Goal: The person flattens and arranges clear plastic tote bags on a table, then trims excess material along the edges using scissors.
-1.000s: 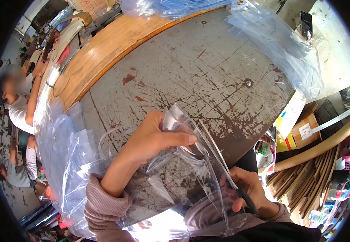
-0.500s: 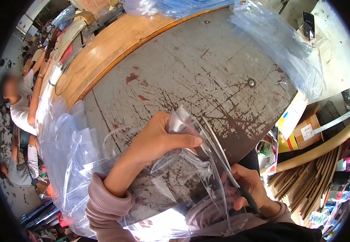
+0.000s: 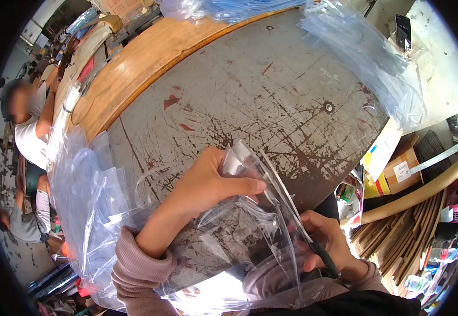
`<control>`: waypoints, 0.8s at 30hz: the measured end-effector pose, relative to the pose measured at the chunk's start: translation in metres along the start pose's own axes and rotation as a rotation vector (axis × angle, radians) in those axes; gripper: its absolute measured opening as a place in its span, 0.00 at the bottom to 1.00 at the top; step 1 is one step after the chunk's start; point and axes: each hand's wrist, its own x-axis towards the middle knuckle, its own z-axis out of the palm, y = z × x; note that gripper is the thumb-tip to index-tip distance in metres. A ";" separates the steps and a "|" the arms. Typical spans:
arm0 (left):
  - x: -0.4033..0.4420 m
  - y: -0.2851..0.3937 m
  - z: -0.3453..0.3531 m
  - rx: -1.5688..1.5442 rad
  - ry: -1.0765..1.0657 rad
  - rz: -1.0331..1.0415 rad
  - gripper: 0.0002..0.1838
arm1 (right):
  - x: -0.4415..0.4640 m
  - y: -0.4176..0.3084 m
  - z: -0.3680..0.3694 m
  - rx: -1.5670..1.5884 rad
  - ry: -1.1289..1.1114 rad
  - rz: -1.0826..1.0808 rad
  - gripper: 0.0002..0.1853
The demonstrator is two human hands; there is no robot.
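My left hand (image 3: 213,181) pinches the folded upper end of a clear plastic sheet (image 3: 263,210) between thumb and fingers. The sheet hangs down toward my lap. In my right hand (image 3: 329,245) is a pair of scissors (image 3: 322,254) with dark handles. Their long blades point up and away from me, lying along the edge of the plastic near my left thumb. Whether the blades touch the plastic I cannot tell. A pile of clear plastic pieces (image 3: 89,195) lies to the left of my left forearm.
The grey, scratched tabletop (image 3: 229,79) has a wooden rim (image 3: 150,58). More clear plastic (image 3: 366,58) is stacked at the back right, near a phone (image 3: 403,32). Cardboard sheets (image 3: 403,237) and a box (image 3: 402,171) stand at the right. Two people (image 3: 31,126) are at the far left.
The scissors' blades have tilted slightly to the left at their tips. Both hands stay nearly in place. At the left, a person has shifted and drawn an arm in.
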 end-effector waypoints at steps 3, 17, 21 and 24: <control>-0.001 0.000 0.000 -0.038 -0.005 0.037 0.09 | 0.001 0.000 0.000 -0.007 -0.012 0.025 0.42; 0.000 0.000 0.001 -0.014 0.003 0.031 0.10 | -0.001 0.003 -0.001 -0.015 0.016 0.046 0.41; 0.000 -0.001 0.004 -0.028 -0.021 0.016 0.09 | 0.002 -0.002 0.003 0.023 0.023 0.028 0.42; 0.000 0.000 0.004 -0.028 -0.035 0.024 0.09 | 0.002 -0.002 0.003 0.025 0.038 0.038 0.42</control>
